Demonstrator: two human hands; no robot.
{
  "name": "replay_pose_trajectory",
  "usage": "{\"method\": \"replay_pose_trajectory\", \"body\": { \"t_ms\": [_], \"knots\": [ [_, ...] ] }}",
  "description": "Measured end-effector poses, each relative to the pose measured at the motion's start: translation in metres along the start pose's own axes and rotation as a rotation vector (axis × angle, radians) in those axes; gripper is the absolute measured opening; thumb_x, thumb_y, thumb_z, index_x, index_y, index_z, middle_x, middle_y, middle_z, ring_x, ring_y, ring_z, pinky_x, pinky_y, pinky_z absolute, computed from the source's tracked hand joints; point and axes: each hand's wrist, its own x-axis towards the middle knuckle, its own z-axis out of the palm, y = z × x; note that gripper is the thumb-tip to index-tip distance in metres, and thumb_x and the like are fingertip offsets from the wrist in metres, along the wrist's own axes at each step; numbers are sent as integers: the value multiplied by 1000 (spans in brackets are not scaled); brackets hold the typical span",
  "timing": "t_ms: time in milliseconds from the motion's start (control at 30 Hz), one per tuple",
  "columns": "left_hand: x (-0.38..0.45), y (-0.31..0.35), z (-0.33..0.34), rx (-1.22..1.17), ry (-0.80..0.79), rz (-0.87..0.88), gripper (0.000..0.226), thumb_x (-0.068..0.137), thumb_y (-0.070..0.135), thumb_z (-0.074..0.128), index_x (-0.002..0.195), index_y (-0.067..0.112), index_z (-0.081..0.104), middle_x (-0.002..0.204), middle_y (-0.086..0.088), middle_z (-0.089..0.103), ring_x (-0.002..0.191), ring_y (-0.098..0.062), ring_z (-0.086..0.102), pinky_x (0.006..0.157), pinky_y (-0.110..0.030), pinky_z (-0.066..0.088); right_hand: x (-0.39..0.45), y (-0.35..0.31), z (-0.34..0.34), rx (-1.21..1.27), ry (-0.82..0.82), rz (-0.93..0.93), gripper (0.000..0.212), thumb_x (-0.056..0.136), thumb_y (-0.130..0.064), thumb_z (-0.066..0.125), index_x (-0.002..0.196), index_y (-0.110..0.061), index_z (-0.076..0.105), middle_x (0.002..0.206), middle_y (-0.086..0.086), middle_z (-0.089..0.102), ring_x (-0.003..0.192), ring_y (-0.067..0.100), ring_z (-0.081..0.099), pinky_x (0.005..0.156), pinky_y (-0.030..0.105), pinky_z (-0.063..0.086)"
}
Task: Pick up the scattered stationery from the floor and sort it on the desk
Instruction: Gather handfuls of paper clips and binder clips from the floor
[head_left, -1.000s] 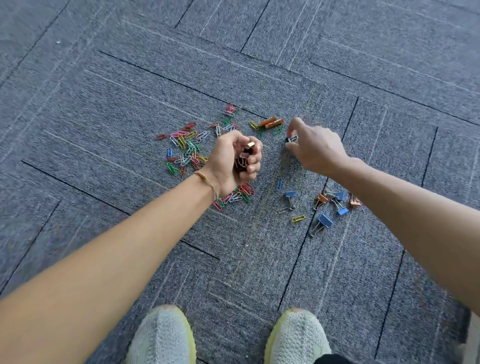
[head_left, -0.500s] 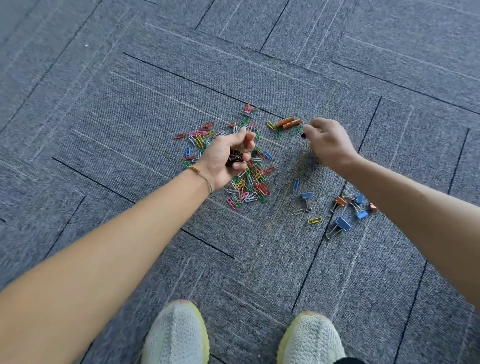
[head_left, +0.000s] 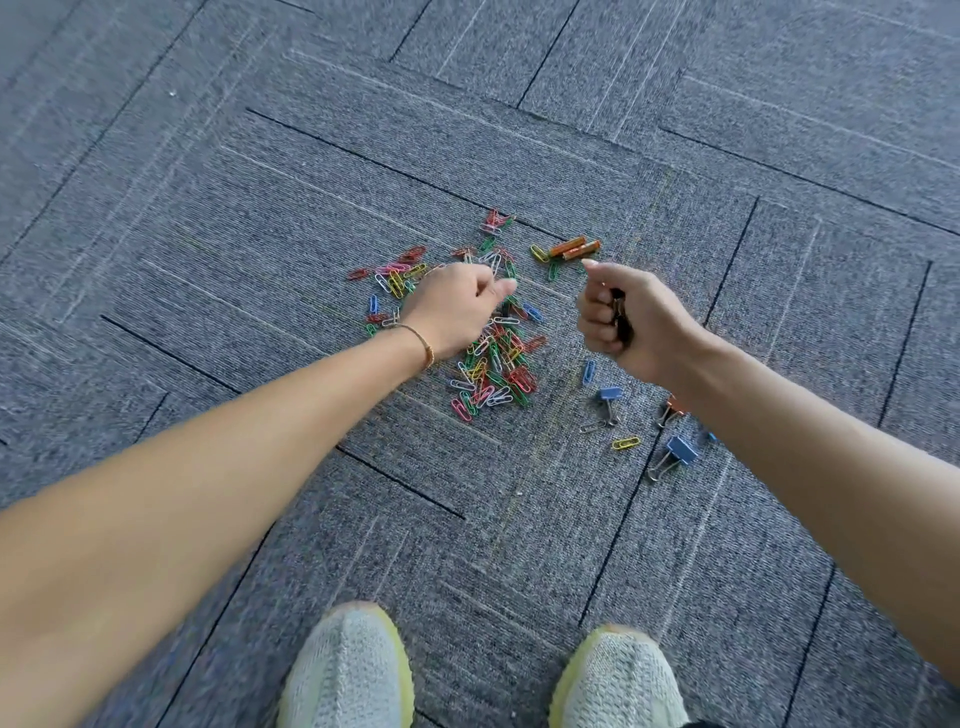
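Grey carpet tiles (head_left: 260, 218), pale sneakers (head_left: 348, 670).

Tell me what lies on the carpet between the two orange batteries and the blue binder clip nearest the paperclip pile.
In the head view, the right hand hangs over that stretch between the orange batteries and the blue binder clip; one blue paperclip shows below it.

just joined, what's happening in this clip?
A person stands over stationery scattered on grey carpet. The right hand is curled round small dark items, likely binder clips. The left hand reaches into the pile of coloured paper clips; whether it holds any is unclear. Blue binder clips and two orange batteries lie on the floor. No desk in view.
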Motion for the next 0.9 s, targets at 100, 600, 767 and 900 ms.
{"method": "replay_pose_trajectory", "body": {
  "t_ms": [100, 600, 767, 900],
  "knots": [
    [0, -1, 1, 208, -43, 55, 28, 94, 58, 53, 94, 30, 54, 59, 7, 58, 54, -15, 53, 51, -28, 38, -2, 1, 1, -23, 3, -4, 41, 101, -28, 48, 62, -20, 36, 53, -3, 33, 43, 12, 26, 38, 23, 20],
    [-1, 13, 0, 325, 66, 142, 25, 100, 47, 48, 104, 24, 58, 62, 12, 50, 67, -18, 56, 53, -28, 33, -13, -4, 1, 95, -20, -6, 39, 101, -30, 44, 63, -18, 39, 55, -3, 38, 44, 12, 30, 38, 23, 19],
    [-8, 16, 5, 376, -26, 192, 20, 99, 43, 53, 107, 25, 54, 59, 11, 48, 56, -10, 48, 53, -29, 32, -20, -2, -3, 168, -19, 13, 39, 100, -28, 45, 63, -19, 40, 57, -2, 39, 45, 11, 32, 36, 21, 19],
    [-8, 19, 5, 406, -45, 146, 21, 98, 44, 55, 105, 25, 52, 62, 10, 46, 60, -15, 48, 57, -30, 32, -25, -4, -7, 164, 19, -10, 38, 100, -26, 46, 63, -19, 41, 57, -2, 40, 45, 11, 32, 36, 21, 21]
  ]
}}
